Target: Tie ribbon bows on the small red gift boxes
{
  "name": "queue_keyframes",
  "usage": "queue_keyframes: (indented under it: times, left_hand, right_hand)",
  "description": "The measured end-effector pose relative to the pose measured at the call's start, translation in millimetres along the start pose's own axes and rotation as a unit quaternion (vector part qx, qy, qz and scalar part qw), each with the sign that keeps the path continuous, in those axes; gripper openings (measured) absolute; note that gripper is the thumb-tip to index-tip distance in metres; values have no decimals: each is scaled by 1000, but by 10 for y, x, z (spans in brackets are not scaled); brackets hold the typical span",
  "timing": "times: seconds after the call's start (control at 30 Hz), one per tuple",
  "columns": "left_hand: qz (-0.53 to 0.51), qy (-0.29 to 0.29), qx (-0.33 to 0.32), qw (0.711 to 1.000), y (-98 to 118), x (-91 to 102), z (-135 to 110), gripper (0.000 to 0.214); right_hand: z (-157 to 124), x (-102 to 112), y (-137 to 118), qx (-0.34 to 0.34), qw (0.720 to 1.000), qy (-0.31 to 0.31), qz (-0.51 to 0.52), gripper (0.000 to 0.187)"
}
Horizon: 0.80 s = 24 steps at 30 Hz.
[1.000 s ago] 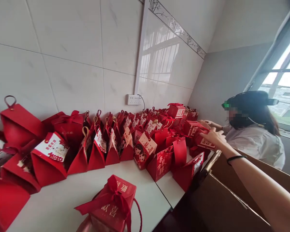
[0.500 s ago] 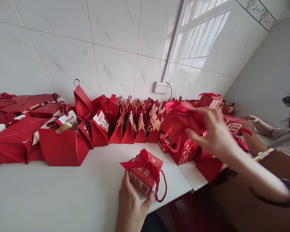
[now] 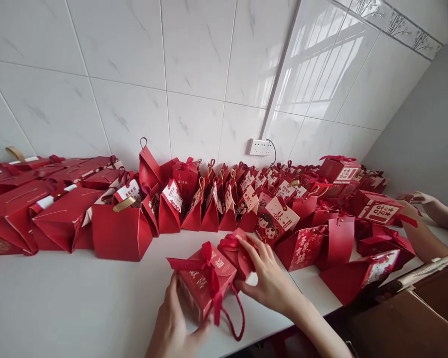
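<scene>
My left hand (image 3: 175,318) grips the near side of a red gift box (image 3: 196,281) with a ribbon bow, thumb on one side and fingers on the other. From that box a twisted red cord handle (image 3: 242,318) hangs to the right. Just behind and right of it, my right hand (image 3: 267,276) has its fingers curled over a second, smaller-looking red box (image 3: 242,258) with a ribbon on top. The two boxes touch or nearly touch at the white table (image 3: 115,303); part of the second is covered by my fingers.
Rows of folded red gift boxes (image 3: 121,233) line the tiled wall. More red boxes (image 3: 306,248) crowd the right side, near an open cardboard carton (image 3: 414,313). Another person's hand (image 3: 420,198) shows at far right. A socket strip (image 3: 261,147) is on the wall.
My right hand has come down and left from above the right-hand pile, bringing the second red box beside the first. My left hand still holds its box.
</scene>
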<state>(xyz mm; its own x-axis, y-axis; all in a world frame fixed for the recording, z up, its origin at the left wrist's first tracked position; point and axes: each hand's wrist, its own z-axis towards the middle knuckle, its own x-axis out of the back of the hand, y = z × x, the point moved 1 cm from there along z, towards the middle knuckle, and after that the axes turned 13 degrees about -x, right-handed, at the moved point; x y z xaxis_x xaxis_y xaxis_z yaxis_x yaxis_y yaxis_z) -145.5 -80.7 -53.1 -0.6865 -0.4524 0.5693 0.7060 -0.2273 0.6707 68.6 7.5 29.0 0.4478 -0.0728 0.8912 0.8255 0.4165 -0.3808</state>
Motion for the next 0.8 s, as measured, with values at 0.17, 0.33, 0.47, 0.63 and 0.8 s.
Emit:
queue_keyframes:
  times: [0.17,0.33,0.47,0.63,0.8]
  left_hand:
    - [-65,14,62,996,-276,320,115,95]
    - [-74,-36,81,993,-336,631,285,98]
    - [14,-36,99,994,-287,763,333,91]
    - [49,-73,101,991,-342,819,412,58]
    - [122,-57,54,989,-425,737,423,56]
  right_hand:
    - [184,29,-186,72,988,-121,66,73]
    - [470,-285,-335,84,991,-36,100,53]
    - [653,-530,-471,89,989,2,115,50]
    - [564,-605,-503,111,983,7,145,58]
    - [120,-199,-174,89,993,25,68,44]
